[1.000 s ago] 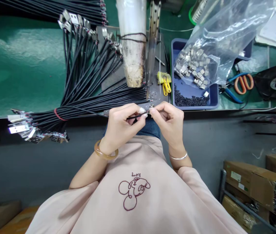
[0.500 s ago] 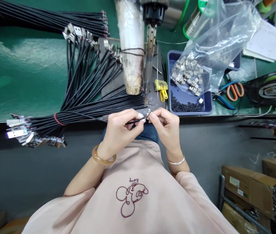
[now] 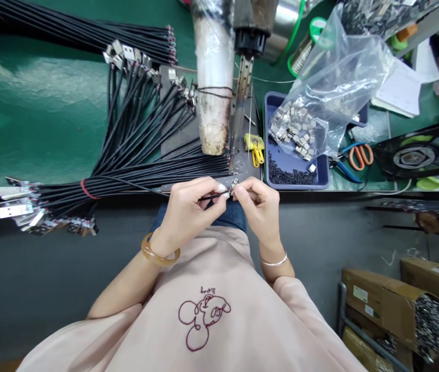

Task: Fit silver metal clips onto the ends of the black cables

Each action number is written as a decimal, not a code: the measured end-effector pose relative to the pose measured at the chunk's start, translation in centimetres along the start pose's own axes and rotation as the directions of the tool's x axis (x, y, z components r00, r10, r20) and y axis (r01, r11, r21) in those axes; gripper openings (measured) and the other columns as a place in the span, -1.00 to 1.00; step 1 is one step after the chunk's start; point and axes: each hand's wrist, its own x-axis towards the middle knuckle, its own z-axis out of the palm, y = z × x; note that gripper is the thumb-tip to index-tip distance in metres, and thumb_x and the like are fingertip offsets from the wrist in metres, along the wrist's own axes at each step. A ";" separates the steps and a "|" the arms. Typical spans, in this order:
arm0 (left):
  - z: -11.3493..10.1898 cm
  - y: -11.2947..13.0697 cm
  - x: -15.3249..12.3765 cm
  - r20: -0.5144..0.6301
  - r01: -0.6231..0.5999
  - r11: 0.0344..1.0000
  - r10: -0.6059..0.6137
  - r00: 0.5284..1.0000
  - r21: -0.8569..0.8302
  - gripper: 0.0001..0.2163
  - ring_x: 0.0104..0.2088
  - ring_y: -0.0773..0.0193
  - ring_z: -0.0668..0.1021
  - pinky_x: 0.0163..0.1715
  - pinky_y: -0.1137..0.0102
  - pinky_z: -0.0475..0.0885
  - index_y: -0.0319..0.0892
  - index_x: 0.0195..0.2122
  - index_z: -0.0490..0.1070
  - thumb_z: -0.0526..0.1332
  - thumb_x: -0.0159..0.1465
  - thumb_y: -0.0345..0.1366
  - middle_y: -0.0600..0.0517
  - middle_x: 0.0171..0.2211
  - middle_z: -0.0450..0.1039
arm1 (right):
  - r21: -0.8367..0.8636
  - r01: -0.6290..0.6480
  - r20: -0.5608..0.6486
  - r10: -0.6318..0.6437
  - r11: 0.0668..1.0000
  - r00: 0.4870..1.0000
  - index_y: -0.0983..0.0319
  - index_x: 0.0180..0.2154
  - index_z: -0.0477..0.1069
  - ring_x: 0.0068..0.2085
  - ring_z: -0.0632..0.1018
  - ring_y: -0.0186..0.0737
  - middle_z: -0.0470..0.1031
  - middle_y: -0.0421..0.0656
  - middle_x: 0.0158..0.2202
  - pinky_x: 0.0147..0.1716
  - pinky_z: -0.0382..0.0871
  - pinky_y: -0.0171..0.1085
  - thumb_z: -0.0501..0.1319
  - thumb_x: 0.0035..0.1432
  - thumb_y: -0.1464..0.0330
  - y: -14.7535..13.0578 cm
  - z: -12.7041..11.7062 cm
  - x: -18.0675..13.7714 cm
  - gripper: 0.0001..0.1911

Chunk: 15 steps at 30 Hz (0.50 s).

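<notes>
Black cable (image 3: 188, 189) is passing through the curled left hand (image 3: 190, 206), thumb and forefinger pinching its end just at the green surface's (image 3: 41, 129) near edge. Meeting it fingertip to fingertip, the right hand (image 3: 260, 206) is pinching a small metal connector (image 3: 234, 185), both wrists bending inward over the lap. Fingers are hiding most of the connector; whether it is seating on the cable end is unclear.

Green bench (image 3: 41, 113) carries black cables (image 3: 138, 139), blue tray (image 3: 322, 178), scissors (image 3: 353, 157).
</notes>
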 end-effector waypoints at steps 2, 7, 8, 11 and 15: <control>-0.1 -0.1 0.0 0.014 -0.018 1.000 0.018 1.000 0.004 -0.86 -0.60 0.45 0.26 -0.58 0.49 0.19 -0.19 -0.46 0.40 0.25 0.22 -0.50 0.18 -0.59 0.26 | -0.099 0.071 -0.036 -0.075 0.993 0.997 0.19 -0.45 0.41 -0.49 0.31 -0.40 0.40 -0.27 -0.48 -0.45 0.22 -0.30 0.23 0.34 0.19 -0.1 0.2 0.0 -0.67; -0.5 -0.1 -0.2 0.034 -0.061 0.998 0.060 0.998 0.004 -0.96 -0.55 0.43 0.38 -0.54 0.51 0.28 -0.21 -0.30 0.52 0.28 0.29 -0.44 0.09 -0.48 0.49 | -0.203 0.172 -0.130 -0.201 0.964 0.971 0.16 -0.40 0.41 -0.56 0.26 -0.44 0.32 -0.33 -0.55 -0.53 0.17 -0.32 0.28 0.31 0.24 -0.4 0.0 -0.5 -0.77; -0.5 -0.1 -0.2 0.019 -0.061 0.998 0.062 0.998 -0.010 -0.96 -0.54 0.43 0.41 -0.53 0.51 0.30 -0.21 -0.28 0.54 0.29 0.30 -0.44 0.07 -0.46 0.53 | -0.145 0.164 -0.175 -0.189 0.976 0.966 0.13 -0.31 0.43 -0.59 0.27 -0.44 0.32 -0.34 -0.55 -0.57 0.15 -0.32 0.26 0.32 0.24 -0.4 -0.3 -0.7 -0.85; -0.3 0.2 -0.3 -0.061 -0.026 0.998 0.022 0.998 -0.064 -0.92 -0.55 0.44 0.40 -0.57 0.53 0.27 -0.23 -0.34 0.54 0.28 0.28 -0.47 0.08 -0.50 0.50 | -0.004 0.150 -0.297 -0.144 0.989 0.944 0.06 -0.04 0.38 -0.62 0.37 -0.42 0.45 -0.34 -0.48 -0.63 0.20 -0.33 0.18 0.39 0.25 -0.6 -1.0 -1.2 -0.86; 0.2 0.3 -0.1 -0.089 0.107 0.979 -0.123 0.988 -0.173 -0.91 -0.56 0.45 0.39 -0.62 0.57 0.26 -0.24 -0.40 0.52 0.27 0.24 -0.49 0.10 -0.55 0.45 | -0.055 0.158 -0.263 -0.167 0.986 0.950 0.09 -0.12 0.43 -0.47 0.63 -0.33 0.63 -0.23 -0.28 -0.47 0.54 -0.28 0.23 0.36 0.31 -0.7 -1.1 -1.4 -0.93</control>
